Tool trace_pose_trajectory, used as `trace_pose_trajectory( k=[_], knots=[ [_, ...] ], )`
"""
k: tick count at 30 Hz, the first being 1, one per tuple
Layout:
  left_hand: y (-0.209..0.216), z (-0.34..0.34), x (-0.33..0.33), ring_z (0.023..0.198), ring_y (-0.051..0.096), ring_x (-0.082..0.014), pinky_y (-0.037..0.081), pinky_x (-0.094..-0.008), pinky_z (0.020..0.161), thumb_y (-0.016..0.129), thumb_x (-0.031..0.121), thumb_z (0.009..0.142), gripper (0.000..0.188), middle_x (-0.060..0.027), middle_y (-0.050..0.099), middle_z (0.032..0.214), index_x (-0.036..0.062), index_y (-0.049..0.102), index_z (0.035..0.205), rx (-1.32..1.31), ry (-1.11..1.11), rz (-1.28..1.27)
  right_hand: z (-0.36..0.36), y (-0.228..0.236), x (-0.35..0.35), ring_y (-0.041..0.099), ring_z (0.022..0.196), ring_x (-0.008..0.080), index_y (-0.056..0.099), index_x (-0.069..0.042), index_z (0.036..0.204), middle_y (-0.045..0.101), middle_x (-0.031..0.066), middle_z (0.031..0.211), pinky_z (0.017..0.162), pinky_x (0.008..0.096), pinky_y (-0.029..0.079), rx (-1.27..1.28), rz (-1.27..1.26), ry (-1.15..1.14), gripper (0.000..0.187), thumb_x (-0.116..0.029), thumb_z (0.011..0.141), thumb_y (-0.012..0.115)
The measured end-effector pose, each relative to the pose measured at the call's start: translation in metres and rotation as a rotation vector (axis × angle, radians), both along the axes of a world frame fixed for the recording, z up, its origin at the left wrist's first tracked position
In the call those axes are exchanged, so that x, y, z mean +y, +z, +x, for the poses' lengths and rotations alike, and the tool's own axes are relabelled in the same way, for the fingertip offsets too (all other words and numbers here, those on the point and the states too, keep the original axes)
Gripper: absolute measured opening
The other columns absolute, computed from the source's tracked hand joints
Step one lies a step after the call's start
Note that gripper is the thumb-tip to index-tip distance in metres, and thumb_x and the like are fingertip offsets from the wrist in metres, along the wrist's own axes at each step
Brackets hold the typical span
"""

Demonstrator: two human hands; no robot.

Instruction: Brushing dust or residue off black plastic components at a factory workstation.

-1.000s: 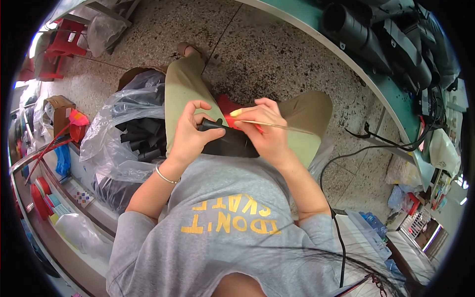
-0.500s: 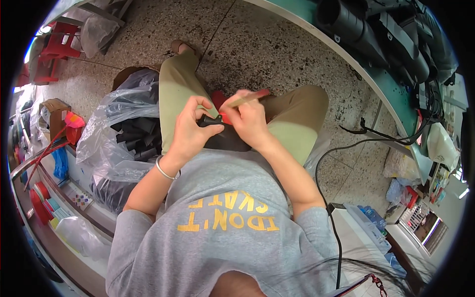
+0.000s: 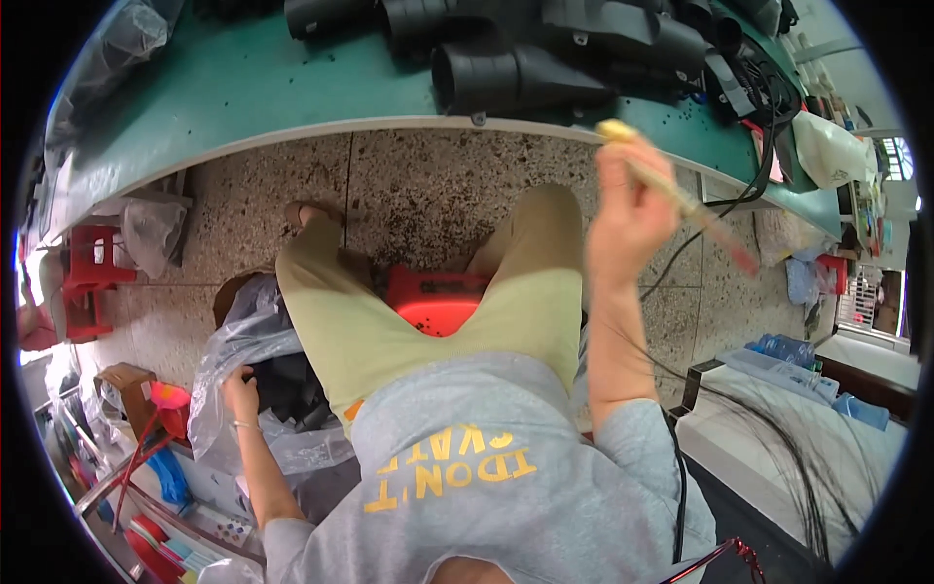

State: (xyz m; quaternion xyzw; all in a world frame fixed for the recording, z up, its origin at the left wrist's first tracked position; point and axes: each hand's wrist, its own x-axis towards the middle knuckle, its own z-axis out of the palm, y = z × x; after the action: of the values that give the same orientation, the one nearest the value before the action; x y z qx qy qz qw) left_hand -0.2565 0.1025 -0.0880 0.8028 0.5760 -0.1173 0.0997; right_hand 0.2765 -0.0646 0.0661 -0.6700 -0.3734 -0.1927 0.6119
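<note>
My right hand (image 3: 630, 216) is raised toward the green workbench and grips a thin wooden-handled brush (image 3: 681, 200) with a yellowish tip near the bench edge and a reddish end pointing down right. My left hand (image 3: 239, 392) reaches down at my left side into a clear plastic bag (image 3: 229, 355) that holds black parts; what its fingers hold is hidden. I sit on a red stool (image 3: 435, 301) with my khaki-trousered legs spread.
Several large black plastic housings (image 3: 525, 68) lie on the green workbench (image 3: 224, 92). Black cables (image 3: 749, 185) hang off its right end. Red stools (image 3: 88, 282), boxes and coloured items crowd the floor at left. A white table (image 3: 778, 428) stands at right.
Both hands were together on a small black part over my lap. Now the right hand has lifted up with the brush, and the left has dropped to the bag at my side.
</note>
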Motion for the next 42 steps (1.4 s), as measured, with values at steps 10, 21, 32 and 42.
trace_pose_trajectory(
  k=[10,21,32,42],
  knots=[
    [0.081,0.123,-0.015,0.087,0.061,-0.031,0.047,-0.04,0.072,0.066,0.024,0.074,0.037,-0.0166,0.062,0.096,0.0036,0.059,0.103,-0.122,-0.058,-0.053,0.055,0.093,0.048,0.063,0.067,0.0138,0.064,-0.001,0.077,0.064,0.0062,0.088,0.055,0.0242,0.047,0.271,-0.046,0.159,0.01,-0.011,0.077,0.067],
    [0.177,0.305,-0.034,0.115,0.041,-0.0265,0.033,-0.0362,0.096,0.073,0.016,0.07,0.09,-0.0144,0.038,0.132,0.0037,0.016,0.139,-1.261,-0.354,0.239,-0.02,0.108,0.095,0.055,0.059,0.0185,0.059,-0.003,0.069,0.06,0.0068,0.072,0.056,0.0279,0.045,-0.596,-0.11,0.49,0.006,-0.005,0.069,0.065],
    [0.109,0.273,-0.052,0.083,0.061,-0.0199,0.053,-0.0337,0.075,0.06,0.019,0.086,0.035,-0.0077,0.059,0.099,-0.0002,0.047,0.112,-1.718,0.446,-0.978,-0.079,-0.025,0.023,0.061,0.079,0.015,0.062,0.003,0.084,0.059,0.0121,0.093,0.066,0.0237,0.051,0.377,-0.225,0.738,0.007,0.005,0.078,0.062],
    [0.088,0.261,-0.094,0.07,0.061,-0.014,0.054,-0.0296,0.059,0.054,0.017,0.089,0.025,-0.005,0.061,0.088,0.0046,0.051,0.11,-1.595,0.869,-1.104,-0.114,-0.076,0.026,0.06,0.074,0.0206,0.064,-0.004,0.078,0.064,0.0065,0.079,0.084,0.0373,0.042,0.116,-0.345,0.677,0.008,-0.004,0.071,0.069]
  ],
)
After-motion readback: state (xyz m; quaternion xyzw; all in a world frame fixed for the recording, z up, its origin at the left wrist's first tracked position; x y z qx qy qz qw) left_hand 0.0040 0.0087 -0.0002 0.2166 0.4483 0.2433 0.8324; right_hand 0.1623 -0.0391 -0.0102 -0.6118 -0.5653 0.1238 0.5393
